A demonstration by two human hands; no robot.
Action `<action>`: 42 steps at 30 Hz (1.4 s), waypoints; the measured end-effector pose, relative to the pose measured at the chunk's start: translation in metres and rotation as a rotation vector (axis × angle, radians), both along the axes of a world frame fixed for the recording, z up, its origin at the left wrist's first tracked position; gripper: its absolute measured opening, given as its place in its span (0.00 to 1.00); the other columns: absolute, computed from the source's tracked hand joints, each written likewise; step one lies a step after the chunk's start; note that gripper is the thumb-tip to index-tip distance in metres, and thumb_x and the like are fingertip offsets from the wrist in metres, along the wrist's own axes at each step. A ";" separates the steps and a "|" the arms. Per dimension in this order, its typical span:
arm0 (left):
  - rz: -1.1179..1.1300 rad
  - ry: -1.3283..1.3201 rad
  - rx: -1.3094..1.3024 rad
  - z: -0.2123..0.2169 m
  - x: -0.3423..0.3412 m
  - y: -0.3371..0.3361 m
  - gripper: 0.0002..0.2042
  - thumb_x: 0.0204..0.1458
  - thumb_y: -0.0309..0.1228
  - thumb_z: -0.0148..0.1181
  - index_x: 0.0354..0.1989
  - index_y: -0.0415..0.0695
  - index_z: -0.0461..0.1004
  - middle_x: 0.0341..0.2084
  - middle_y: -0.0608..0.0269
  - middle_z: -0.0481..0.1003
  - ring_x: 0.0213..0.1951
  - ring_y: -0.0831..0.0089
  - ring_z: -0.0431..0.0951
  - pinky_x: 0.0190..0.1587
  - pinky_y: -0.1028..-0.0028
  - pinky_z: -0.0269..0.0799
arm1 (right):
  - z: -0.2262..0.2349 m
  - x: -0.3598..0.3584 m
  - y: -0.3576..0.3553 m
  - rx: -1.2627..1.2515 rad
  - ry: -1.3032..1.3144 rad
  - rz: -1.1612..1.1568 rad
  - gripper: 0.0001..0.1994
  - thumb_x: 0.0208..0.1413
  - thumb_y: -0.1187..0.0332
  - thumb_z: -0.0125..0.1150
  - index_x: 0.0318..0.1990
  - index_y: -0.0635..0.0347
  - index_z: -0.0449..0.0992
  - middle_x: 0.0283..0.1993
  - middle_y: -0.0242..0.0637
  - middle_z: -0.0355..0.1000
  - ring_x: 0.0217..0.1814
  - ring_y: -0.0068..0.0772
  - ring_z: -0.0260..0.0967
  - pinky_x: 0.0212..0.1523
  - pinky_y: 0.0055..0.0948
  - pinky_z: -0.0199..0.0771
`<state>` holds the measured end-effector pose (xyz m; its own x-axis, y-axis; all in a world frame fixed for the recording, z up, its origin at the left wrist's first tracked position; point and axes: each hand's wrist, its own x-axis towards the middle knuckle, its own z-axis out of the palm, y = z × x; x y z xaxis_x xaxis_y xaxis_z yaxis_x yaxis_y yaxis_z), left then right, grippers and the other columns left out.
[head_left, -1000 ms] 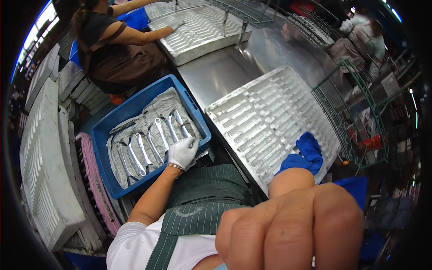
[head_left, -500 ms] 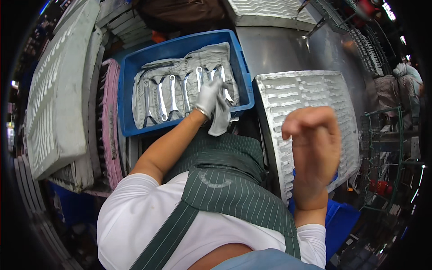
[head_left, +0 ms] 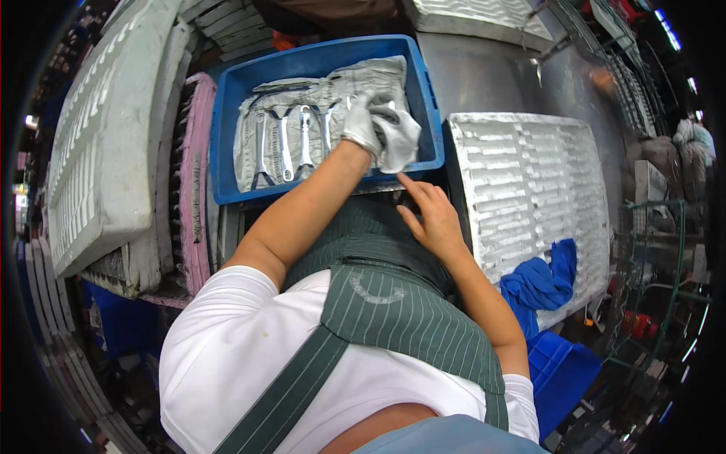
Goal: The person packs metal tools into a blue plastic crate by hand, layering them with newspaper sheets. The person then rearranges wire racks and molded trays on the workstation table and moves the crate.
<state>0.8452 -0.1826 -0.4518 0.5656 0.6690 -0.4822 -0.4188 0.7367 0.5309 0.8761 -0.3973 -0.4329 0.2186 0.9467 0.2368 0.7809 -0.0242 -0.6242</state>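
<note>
My left hand (head_left: 363, 125), in a pale grey glove, is over the right part of a blue plastic bin (head_left: 214, 170). Its fingers are closed on a limp grey glove (head_left: 401, 144) that droops over the bin's near edge. My bare right hand (head_left: 432, 219) is just below that glove, fingers apart and holding nothing; the index fingertip comes close to the glove's lower end, and I cannot tell if they touch. In the bin, several shiny metal wrenches (head_left: 305, 135) lie side by side on a grey quilted cloth (head_left: 370, 72). My left hand covers some of them.
Right of the bin stands a white slotted tray (head_left: 529, 181) with a blue cloth (head_left: 541, 276) on its near part. A steel table (head_left: 484, 76) extends behind. Large pale trays (head_left: 113, 151) and a pink one (head_left: 197, 181) stand at the left. A green wire rack (head_left: 658, 272) is at the right.
My right hand has dropped from its raised place over the white tray to beside the bin's near edge. The held glove has swung up and right with my left hand, and the blue cloth is uncovered.
</note>
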 end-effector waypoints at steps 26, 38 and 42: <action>-0.366 0.724 1.181 0.034 -0.030 -0.035 0.26 0.46 0.55 0.59 0.33 0.39 0.74 0.27 0.51 0.76 0.32 0.59 0.78 0.37 0.65 0.71 | -0.004 0.032 0.024 0.364 1.128 -0.512 0.08 0.56 0.72 0.58 0.41 0.63 0.70 0.31 0.28 0.68 0.29 0.14 0.65 0.23 0.14 0.70; -0.728 0.649 1.370 0.034 -0.025 -0.061 0.16 0.51 0.42 0.53 0.41 0.43 0.74 0.32 0.49 0.76 0.37 0.54 0.77 0.40 0.66 0.72 | 0.025 0.019 0.017 0.635 -0.007 -0.302 0.13 0.45 0.79 0.61 0.40 0.61 0.72 0.37 0.41 0.68 0.37 0.39 0.68 0.37 0.30 0.69; -0.598 0.431 1.166 0.026 -0.021 -0.068 0.11 0.50 0.35 0.55 0.37 0.42 0.74 0.29 0.51 0.76 0.34 0.58 0.78 0.38 0.69 0.72 | 0.023 0.012 0.022 0.568 0.046 -0.271 0.12 0.46 0.79 0.60 0.39 0.63 0.69 0.35 0.44 0.68 0.37 0.48 0.67 0.38 0.39 0.70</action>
